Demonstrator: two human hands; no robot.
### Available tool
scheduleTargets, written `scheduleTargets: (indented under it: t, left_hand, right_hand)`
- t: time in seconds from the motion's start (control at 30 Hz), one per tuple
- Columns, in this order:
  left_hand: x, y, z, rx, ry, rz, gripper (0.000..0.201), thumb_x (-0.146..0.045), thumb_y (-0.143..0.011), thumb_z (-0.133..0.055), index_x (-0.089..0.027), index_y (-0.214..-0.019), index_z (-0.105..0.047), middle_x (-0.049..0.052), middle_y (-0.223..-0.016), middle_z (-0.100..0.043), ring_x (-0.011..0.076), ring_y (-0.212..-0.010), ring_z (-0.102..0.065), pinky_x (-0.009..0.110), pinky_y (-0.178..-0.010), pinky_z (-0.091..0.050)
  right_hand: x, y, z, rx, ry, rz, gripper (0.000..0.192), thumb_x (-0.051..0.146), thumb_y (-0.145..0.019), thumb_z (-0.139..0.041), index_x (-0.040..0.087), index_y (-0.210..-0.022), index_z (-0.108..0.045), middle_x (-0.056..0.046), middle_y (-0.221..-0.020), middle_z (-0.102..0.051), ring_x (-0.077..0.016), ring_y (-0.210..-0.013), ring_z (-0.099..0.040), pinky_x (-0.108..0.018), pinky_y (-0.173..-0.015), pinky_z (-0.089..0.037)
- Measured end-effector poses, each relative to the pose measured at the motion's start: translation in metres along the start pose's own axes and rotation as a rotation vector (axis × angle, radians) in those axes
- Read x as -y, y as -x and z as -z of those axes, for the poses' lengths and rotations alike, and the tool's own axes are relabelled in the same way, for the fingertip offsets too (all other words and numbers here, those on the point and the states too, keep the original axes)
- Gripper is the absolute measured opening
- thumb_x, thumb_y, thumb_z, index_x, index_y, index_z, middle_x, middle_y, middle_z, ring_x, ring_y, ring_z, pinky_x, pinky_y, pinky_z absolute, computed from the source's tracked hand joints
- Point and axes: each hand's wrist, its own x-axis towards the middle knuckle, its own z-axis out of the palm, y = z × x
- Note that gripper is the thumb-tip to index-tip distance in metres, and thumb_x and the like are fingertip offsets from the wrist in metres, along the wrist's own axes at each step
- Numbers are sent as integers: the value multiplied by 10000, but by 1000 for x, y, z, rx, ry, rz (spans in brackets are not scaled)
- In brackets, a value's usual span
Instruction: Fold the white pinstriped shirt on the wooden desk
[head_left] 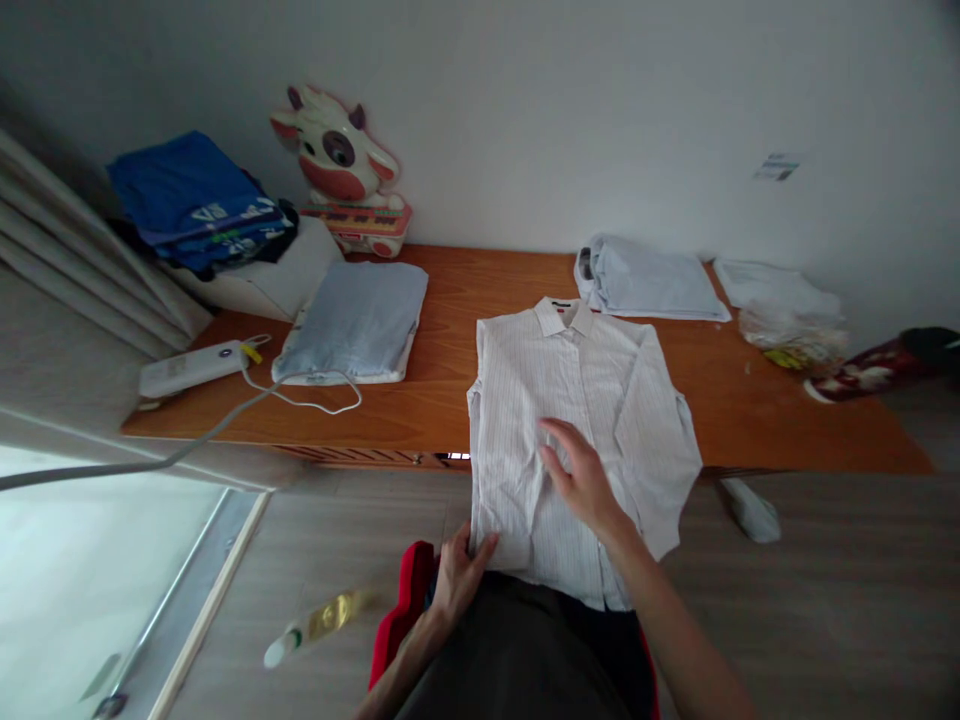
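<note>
A white pinstriped collared shirt (pixel 600 380) lies front-down-folded on the wooden table (pixel 450 330), its lower part hanging over the near edge. My left hand (pixel 459 572) pinches the shirt's lower left corner. My right hand (pixel 579 478) rests flat on the shirt's middle, fingers spread. The sleeves are folded in across the body.
A folded light-blue garment (pixel 352 320) lies at left, folded pale shirts (pixel 649 280) at the back right. A white power strip (pixel 191 368) with a cable, a blue clothes pile (pixel 199 205), a cow toy (pixel 341 165) and a plastic bag (pixel 795 335) stand around. A bottle (pixel 315 622) lies on the floor.
</note>
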Motion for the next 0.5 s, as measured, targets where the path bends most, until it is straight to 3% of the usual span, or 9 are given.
scheduleTargets:
  t: [0.1, 0.2, 0.3, 0.5]
  left_hand:
    - [-5, 7, 1, 19, 13, 21, 610, -758, -855, -695, -152, -906, -730, 36, -742, -658, 197, -733, -588, 263, -630, -477]
    - [-2, 15, 0, 29, 11, 51, 611, -768, -853, -697, -160, -908, -725, 16, -715, -628, 188, -718, -574, 260, -632, -466]
    - [6, 22, -3, 46, 22, 56, 568, -745, -898, -672, -179, -904, -722, 16, -742, -624, 183, -722, -547, 269, -642, -455]
    - [10, 32, -10, 128, 125, 63, 538, -699, -956, -640, -167, -912, -707, 2, -762, -562, 153, -697, -451, 263, -602, -357]
  right_hand:
    - [29, -96, -60, 198, 204, 138, 648, 440, -1142, -339, 113, -1700, -353, -173, -1771, -337, -292, -1660, -291, -502, -1345, -305]
    - [24, -159, -105, 186, 434, 65, 839, 565, -1112, -384, -18, -1704, -270, -229, -1805, -163, -361, -1700, -90, -557, -1380, -115]
    - [6, -184, -126, 164, 513, 19, 900, 623, -1099, -370, -41, -1697, -271, -242, -1802, -158, -368, -1699, -92, -544, -1379, -73]
    - [-15, -200, -133, 226, 529, 28, 913, 640, -1077, -426, -21, -1692, -297, -246, -1799, -192, -377, -1688, -141, -533, -1371, -65]
